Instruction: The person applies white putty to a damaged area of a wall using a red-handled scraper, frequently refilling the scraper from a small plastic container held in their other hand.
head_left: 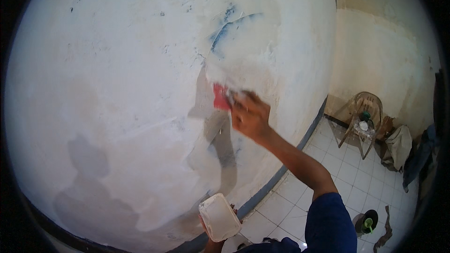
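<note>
My right hand (251,115) is closed around a red putty knife (220,96) and holds it against the wall (126,79). Off-white filler is smeared over the plaster, and dark blue patches (222,35) show through above the knife. Low down, near the wall's foot, my left hand (213,243) grips a pale rectangular tub (220,218) from beneath and at its sides. Whitish paste coats the tub. Some blur covers the knife and the right fingers.
A brown plastic chair (368,107) with things on its seat stands in the far right corner. Cloths or bags (398,147) lie beside it. On the white tiled floor (295,201) sit a dark bowl (370,218) with a green scoop and a brown strip (386,232).
</note>
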Demonstrator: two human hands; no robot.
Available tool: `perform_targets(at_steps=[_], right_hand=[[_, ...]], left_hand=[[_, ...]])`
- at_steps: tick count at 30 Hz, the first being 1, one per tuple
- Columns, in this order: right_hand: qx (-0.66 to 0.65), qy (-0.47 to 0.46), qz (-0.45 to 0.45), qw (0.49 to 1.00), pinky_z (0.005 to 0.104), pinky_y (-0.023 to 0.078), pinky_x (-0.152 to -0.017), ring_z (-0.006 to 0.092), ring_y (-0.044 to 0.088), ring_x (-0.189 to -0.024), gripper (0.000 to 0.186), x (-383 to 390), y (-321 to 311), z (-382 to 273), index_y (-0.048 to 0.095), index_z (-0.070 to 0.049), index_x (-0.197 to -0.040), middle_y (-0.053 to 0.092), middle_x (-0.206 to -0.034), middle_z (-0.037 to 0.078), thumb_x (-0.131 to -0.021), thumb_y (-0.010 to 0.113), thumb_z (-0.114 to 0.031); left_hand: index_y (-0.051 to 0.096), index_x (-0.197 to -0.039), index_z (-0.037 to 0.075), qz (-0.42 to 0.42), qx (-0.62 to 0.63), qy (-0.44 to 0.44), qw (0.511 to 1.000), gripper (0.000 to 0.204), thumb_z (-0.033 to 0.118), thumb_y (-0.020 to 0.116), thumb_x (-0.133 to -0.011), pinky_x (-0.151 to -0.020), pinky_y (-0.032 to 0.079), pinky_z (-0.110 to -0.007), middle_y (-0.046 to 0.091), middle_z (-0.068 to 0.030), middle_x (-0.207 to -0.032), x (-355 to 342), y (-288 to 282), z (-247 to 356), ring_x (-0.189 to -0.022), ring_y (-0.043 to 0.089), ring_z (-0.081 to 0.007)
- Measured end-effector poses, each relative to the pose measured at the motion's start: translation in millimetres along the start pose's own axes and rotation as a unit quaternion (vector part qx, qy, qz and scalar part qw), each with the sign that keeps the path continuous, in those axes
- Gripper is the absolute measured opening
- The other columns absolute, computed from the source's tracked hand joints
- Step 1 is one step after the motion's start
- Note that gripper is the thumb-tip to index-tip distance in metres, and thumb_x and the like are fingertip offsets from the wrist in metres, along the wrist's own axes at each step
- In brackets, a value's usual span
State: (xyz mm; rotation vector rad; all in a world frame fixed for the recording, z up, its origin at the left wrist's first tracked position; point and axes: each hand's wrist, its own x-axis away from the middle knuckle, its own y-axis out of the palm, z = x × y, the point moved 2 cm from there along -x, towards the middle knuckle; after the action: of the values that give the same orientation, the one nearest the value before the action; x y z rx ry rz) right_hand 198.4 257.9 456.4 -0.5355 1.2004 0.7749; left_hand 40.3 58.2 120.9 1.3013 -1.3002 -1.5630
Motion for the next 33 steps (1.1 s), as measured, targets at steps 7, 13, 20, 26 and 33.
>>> perform_targets(at_steps=[7,13,20,26,33], right_hand=[[0.014,0.066,0.078,0.995,0.0381,0.056,-0.064,0.0307,0.066,-0.083,0.024,-17,-7,24,0.069,-0.002,-0.086,0.064,-0.098,0.009,-0.064,0.066,0.007],[0.01,-0.022,-0.023,0.999,0.0341,0.056,-0.064,0.0278,0.068,-0.081,0.015,29,10,-14,0.072,-0.006,-0.082,0.065,-0.092,0.008,-0.071,0.066,0.002],[0.145,0.125,0.121,0.974,0.0331,0.051,-0.06,0.0284,0.062,-0.071,0.02,-12,-11,69,0.07,0.002,-0.097,0.065,-0.093,0.013,-0.078,0.068,0.005],[0.004,0.077,0.073,0.994,0.0341,0.053,-0.057,0.0265,0.064,-0.071,0.019,-23,35,-44,0.071,-0.008,-0.084,0.065,-0.09,0.01,-0.068,0.066,0.001],[-0.02,0.148,0.095,0.984,0.0346,0.05,-0.056,0.0261,0.062,-0.066,0.008,-24,-9,1,0.066,-0.008,-0.081,0.061,-0.077,0.007,-0.076,0.066,-0.002]], left_hand=[[0.021,-0.154,0.016,0.036,-0.015,0.006,0.999,0.103,0.083,0.044,-0.079,-0.099,0.038,-0.07,0.036,-0.0261,-0.147,3,-18,5,-0.131,0.038,-0.0495],[0.02,-0.154,0.016,0.01,-0.009,0.005,1.0,0.104,0.084,0.044,-0.079,-0.098,0.039,-0.07,0.036,-0.0263,-0.147,0,-8,5,-0.13,0.041,-0.0488],[0.022,-0.154,0.021,0.037,0.038,-0.018,0.998,0.101,0.084,0.043,-0.078,-0.098,0.036,-0.074,0.034,-0.0238,-0.149,-1,0,-1,-0.133,0.038,-0.0481],[0.024,-0.153,0.021,0.031,0.086,-0.027,0.995,0.099,0.083,0.043,-0.079,-0.098,0.034,-0.076,0.035,-0.0227,-0.148,-4,12,-11,-0.133,0.038,-0.0476],[0.023,-0.153,0.018,0.027,-0.018,0.006,0.999,0.1,0.082,0.045,-0.079,-0.092,0.04,-0.075,0.039,-0.025,-0.144,3,-10,1,-0.128,0.042,-0.049]])
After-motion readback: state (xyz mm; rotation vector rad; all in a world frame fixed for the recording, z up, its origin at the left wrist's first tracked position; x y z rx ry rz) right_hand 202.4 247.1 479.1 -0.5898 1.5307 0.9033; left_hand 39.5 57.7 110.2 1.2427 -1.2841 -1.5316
